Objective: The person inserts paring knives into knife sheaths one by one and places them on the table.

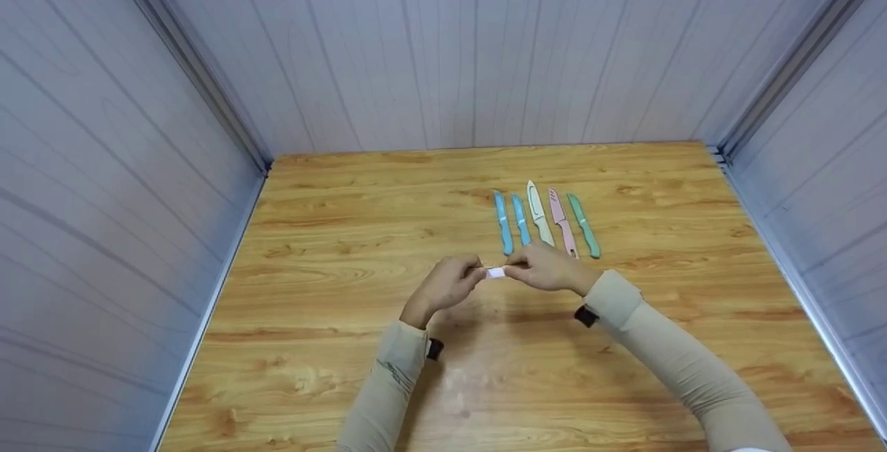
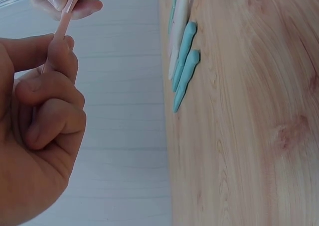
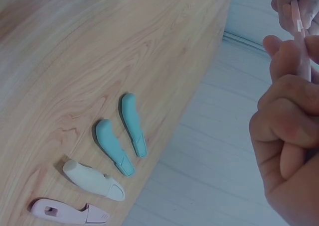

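Observation:
My left hand (image 1: pixel 449 283) and right hand (image 1: pixel 549 269) pinch opposite ends of a slim pale pink object (image 2: pixel 63 24) above the table. A short white stretch of it shows between the fingertips in the head view; the rest lies inside the hands, so its kind is unclear. Just beyond the hands lies a row of sheathed knives: a blue knife (image 1: pixel 504 223), a second blue knife (image 1: pixel 520 219), a white knife (image 1: pixel 538 213), a pink knife (image 1: pixel 562 222) and a green knife (image 1: pixel 584 225). The right hand partly covers the near ends of some handles.
The wood-grain table (image 1: pixel 332 230) carries the knives right of its middle. Pale panel walls (image 1: pixel 443 50) enclose it at the back and on both sides. Small black devices sit under both wrists, by the beige sleeves (image 1: pixel 665 341).

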Action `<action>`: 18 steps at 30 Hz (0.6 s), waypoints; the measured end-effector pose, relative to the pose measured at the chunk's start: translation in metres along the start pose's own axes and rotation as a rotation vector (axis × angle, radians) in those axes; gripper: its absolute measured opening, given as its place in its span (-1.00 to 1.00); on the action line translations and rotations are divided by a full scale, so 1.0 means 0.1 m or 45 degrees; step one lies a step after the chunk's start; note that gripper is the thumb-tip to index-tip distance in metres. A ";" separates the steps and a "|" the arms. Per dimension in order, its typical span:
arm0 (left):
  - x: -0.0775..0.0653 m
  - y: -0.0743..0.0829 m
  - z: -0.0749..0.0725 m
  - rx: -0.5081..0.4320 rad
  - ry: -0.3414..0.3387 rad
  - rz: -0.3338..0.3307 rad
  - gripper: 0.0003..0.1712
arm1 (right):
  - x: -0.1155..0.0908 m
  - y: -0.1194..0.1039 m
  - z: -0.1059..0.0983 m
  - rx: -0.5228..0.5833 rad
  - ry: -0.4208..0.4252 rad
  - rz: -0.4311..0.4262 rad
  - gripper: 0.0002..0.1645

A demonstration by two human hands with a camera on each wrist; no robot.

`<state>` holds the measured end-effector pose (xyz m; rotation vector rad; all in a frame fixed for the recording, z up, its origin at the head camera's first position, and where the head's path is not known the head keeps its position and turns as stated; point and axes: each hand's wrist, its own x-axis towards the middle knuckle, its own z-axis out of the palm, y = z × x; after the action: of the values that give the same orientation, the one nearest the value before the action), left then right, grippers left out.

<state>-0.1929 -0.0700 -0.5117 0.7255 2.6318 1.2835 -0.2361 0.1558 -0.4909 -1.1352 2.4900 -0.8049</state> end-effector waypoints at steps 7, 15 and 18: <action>0.00 0.02 0.00 0.029 0.014 0.013 -0.76 | 0.01 0.01 0.01 -0.004 0.005 0.004 -0.70; -0.01 0.02 0.01 0.000 0.005 0.027 -0.74 | -0.01 0.00 0.01 0.012 -0.018 0.005 -0.70; -0.01 0.02 0.01 0.001 0.005 0.040 -0.75 | -0.02 -0.01 0.01 0.011 -0.012 -0.006 -0.70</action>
<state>-0.1908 -0.0686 -0.5111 0.7682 2.6344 1.2935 -0.2344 0.1563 -0.4911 -1.1402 2.4744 -0.8090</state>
